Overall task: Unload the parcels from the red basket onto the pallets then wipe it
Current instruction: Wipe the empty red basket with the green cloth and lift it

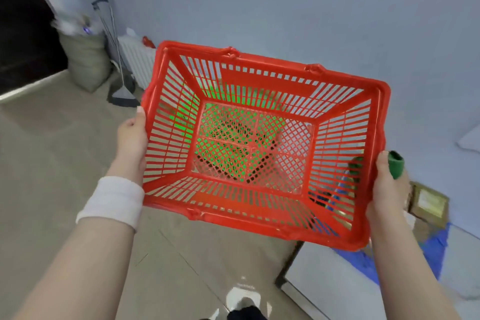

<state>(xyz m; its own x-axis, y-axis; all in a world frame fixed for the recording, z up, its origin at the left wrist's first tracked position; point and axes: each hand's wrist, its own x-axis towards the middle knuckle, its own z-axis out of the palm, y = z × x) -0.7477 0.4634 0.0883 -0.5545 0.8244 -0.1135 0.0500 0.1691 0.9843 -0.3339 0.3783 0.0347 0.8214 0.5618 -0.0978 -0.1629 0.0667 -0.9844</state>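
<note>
As both grip it, the red basket (257,143) hangs between left hand (132,138) and right hand (387,187).

The slotted plastic basket (246,221) was red, its floor diamond-latticed; the bunched cloth (396,163) dark green; the fabric wristband (111,199) white.

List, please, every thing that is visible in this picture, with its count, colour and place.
basket: one, red, empty, held up in the middle
cloth: one, dark green, at basket's right rim
parcel: one, brown, lower right
sheet: one, blue, below the parcel
broom: one, grey, leaning on far wall
sack: one, grey-green, far left corner
radiator: one, white, far wall
wristband: one, white, left wrist
left hand: grips basket's left rim
right hand: grips right rim and cloth
</note>
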